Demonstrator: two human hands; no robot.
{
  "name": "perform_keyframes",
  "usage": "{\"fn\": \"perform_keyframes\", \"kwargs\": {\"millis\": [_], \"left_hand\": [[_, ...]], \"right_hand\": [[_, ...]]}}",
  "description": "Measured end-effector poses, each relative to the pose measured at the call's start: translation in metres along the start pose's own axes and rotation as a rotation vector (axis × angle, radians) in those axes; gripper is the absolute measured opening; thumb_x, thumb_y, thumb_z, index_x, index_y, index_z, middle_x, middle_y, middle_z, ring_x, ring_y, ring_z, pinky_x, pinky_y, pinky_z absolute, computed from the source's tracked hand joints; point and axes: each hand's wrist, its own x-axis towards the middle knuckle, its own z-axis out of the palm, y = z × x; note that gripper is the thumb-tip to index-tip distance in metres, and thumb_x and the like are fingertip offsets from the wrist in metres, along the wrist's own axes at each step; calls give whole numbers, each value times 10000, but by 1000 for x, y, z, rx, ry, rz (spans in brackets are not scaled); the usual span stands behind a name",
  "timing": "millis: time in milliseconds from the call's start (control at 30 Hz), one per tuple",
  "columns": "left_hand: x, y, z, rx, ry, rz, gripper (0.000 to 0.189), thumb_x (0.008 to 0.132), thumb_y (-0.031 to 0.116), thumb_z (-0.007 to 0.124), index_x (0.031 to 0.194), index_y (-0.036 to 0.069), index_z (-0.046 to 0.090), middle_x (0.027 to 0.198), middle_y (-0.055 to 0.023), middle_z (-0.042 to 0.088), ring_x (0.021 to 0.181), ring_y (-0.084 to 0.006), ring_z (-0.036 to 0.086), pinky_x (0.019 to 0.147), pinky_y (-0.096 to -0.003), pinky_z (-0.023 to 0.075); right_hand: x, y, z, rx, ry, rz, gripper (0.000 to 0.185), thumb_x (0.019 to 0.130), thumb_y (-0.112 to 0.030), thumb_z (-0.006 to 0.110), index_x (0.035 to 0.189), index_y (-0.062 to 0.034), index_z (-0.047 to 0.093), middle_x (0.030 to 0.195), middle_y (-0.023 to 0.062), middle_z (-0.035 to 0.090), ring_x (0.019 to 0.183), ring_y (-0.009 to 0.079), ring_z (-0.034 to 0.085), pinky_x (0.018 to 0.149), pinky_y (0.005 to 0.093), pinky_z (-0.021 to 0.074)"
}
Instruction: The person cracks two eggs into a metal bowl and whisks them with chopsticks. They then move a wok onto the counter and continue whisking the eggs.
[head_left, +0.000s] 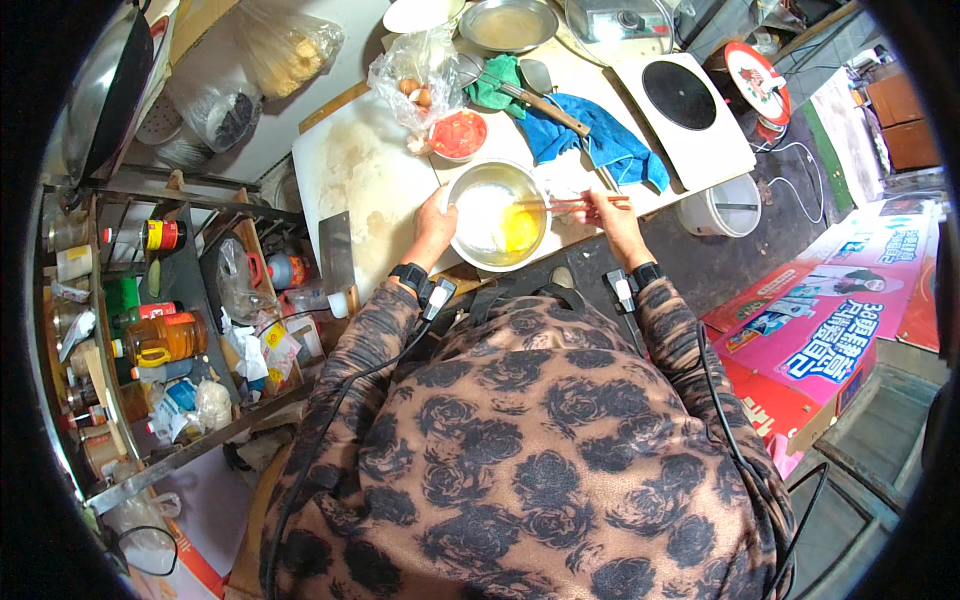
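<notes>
A metal mixing bowl (469, 247) stands at the front edge of the table, tilted a little, with yellow beaten egg (519, 231) pooled on its right side. My left hand (436, 227) grips the bowl's left rim. In my right hand (613, 225) is a pair of reddish chopsticks (562, 202), held nearly level; their tips reach over the rim towards the egg. Just behind the bowl sits a smaller bowl of cut tomato (459, 135). Beyond it lies a clear plastic bag (420, 67) with brown eggs or eggshells (415, 91).
A cleaver (336, 251) lies at the table's left edge by a pale cutting board (352, 165). To the right are a blue cloth (555, 139), a wood-handled utensil (547, 109) and an induction cooker (679, 112). A white bucket (721, 210) stands below. Shelves of bottles (169, 337) flank my left.
</notes>
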Motion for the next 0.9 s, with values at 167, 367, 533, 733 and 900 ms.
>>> {"fn": "perform_keyframes", "kwargs": {"millis": [167,367,533,733,900], "left_hand": [[-1,10,-1,37,21,-3,429,863,128,622,1287,67,620,1116,-193,705,1053,-312,684,932,-384,518],[-3,16,-1,74,40,-17,424,865,118,623,1285,62,623,1128,-207,699,1059,-324,681,933,-386,521],[-4,21,-2,63,50,23,399,865,97,619,1261,49,633,1109,-217,699,1042,-338,685,916,-392,529],[-7,29,-4,61,51,12,386,864,89,611,1247,47,637,1085,-223,701,1031,-339,687,909,-397,531],[-5,28,-2,30,28,1,388,868,88,602,1253,62,636,1089,-214,703,1027,-337,688,907,-394,531]], "right_hand": [[0,-6,-7,-111,-139,41,317,1009,-284,588,1068,9,692,937,93,729,778,156,701,717,291,579],[1,-18,-7,-101,-108,-4,325,1011,-277,590,1078,24,691,923,108,734,751,168,715,714,294,602],[2,-20,-7,-147,-233,163,362,1004,-311,598,1098,27,687,939,108,726,783,168,707,760,286,590],[3,-14,-10,-82,-209,101,317,1002,-291,601,1058,4,702,887,80,727,752,157,701,716,284,580],[4,-10,-13,-88,-200,125,319,1015,-281,581,1058,12,698,881,84,724,762,162,704,715,288,584]]}}
